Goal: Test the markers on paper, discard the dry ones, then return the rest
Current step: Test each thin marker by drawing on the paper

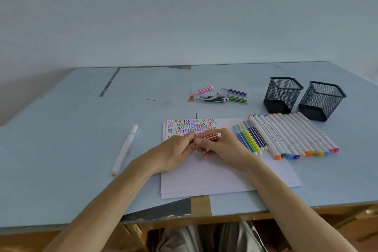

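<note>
A red striped marker [212,136] is held over the white paper [214,178]. My right hand [225,147] grips its barrel, and my left hand [176,149] pinches its near end, where the cap is hidden by my fingers. The paper's top edge carries rows of coloured zigzag test marks [191,126]. Right of the paper lies a row of thin striped markers [250,139] and several thick white markers [294,137]. A loose group of thin markers [221,96] lies farther back on the table.
Two black mesh pen cups [282,94] [322,99] stand at the back right. A single white marker [125,149] lies to the left of the paper. The blue table [61,149] ends at its front edge near my lap.
</note>
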